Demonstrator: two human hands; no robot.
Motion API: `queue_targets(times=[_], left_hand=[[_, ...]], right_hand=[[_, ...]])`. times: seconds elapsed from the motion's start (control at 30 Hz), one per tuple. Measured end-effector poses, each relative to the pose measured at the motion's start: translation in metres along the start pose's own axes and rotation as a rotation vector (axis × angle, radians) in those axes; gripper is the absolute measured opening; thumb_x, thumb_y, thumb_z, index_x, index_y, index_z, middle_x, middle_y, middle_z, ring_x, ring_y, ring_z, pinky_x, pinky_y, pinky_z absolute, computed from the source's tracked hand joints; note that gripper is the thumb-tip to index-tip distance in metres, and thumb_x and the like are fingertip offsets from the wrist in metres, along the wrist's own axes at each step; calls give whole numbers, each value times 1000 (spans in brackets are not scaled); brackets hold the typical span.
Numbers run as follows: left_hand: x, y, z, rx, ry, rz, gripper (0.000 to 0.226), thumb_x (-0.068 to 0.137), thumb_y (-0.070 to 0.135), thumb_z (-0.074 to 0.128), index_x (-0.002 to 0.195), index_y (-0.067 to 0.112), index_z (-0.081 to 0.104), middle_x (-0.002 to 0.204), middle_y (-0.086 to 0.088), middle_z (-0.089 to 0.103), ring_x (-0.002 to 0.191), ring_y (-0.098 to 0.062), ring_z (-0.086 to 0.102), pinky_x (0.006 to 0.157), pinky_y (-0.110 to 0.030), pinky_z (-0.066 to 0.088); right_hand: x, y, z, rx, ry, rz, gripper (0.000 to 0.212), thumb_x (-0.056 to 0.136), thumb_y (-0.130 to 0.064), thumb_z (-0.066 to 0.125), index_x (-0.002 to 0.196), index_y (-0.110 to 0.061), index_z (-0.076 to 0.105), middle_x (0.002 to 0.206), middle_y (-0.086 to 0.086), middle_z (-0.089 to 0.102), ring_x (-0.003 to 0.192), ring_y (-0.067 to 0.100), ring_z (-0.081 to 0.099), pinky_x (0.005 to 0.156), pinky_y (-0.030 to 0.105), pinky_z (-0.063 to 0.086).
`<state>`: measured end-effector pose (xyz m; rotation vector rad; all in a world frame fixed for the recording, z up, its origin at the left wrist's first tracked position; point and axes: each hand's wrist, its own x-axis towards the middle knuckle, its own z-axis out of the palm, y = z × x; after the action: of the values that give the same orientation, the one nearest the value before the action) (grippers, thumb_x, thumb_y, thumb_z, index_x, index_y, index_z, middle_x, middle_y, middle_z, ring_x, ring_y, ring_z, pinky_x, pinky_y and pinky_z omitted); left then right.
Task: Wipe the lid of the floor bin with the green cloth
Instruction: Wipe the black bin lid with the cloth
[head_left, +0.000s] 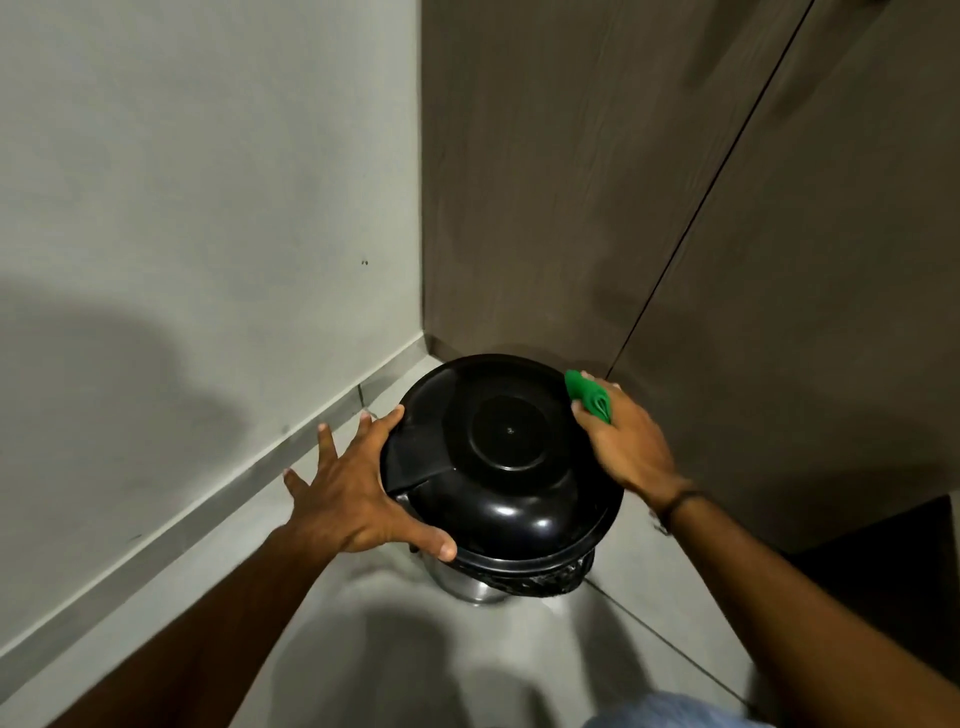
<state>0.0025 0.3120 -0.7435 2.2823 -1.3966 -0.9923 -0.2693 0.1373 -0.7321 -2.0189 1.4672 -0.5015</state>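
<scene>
A round floor bin stands in the corner, with a glossy black domed lid (511, 467) and a steel body (470, 584) lined with a black bag. My left hand (358, 488) is spread wide against the lid's left rim, thumb on the near edge and forefinger on the far edge, holding nothing. My right hand (623, 441) is at the lid's far right rim and grips a folded green cloth (589, 392), which touches the rim there.
A grey wall (208, 208) with a skirting runs along the left. Brown wooden cabinet doors (675, 208) close the back and right, close to the bin. Pale floor tiles (332, 623) lie in front of the bin.
</scene>
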Motion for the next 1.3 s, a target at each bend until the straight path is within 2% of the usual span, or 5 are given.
queue_targets(times=[0.4, 0.53, 0.9, 1.07, 1.3], left_hand=[[-1, 5, 1, 65, 2, -48, 185, 8, 93, 81, 163, 46, -8, 179, 7, -7, 161, -32, -27, 121, -79, -5], [4, 2, 1, 84, 26, -19, 166, 35, 80, 93, 161, 53, -12, 179, 3, -6, 161, -38, -23, 121, -81, 1], [-2, 3, 2, -38, -12, 28, 183, 9, 86, 88, 162, 55, -7, 179, 4, -6, 161, -33, -27, 122, -77, -7], [2, -2, 4, -7, -4, 48, 180, 13, 92, 85, 162, 53, -8, 179, 4, -6, 161, -34, -26, 121, -77, -7], [7, -3, 7, 29, 14, 9, 181, 14, 95, 81, 162, 52, -13, 179, 3, -9, 160, -33, -29, 122, -76, -8]], right_hand=[[-29, -105, 88, -445, -199, -746, 67, 93, -47, 58, 155, -25, 49, 162, 2, 48, 159, 30, 25, 131, 50, 14], [-83, -72, 67, -493, -206, -871, 74, 90, -41, 63, 159, -25, 42, 168, 2, 39, 161, 29, 19, 132, 49, 10], [-141, 45, 38, -322, -32, -755, 79, 85, -36, 48, 163, -27, 37, 175, -5, 24, 164, 30, 13, 131, 48, 13], [-99, 63, 24, 7, 107, -465, 64, 101, -44, 49, 161, -23, 40, 172, -6, 32, 163, 22, 17, 128, 58, 23], [17, -2, 6, -105, -111, -353, 70, 93, -55, 51, 159, -35, 42, 168, -10, 39, 161, 13, 20, 130, 47, 18]])
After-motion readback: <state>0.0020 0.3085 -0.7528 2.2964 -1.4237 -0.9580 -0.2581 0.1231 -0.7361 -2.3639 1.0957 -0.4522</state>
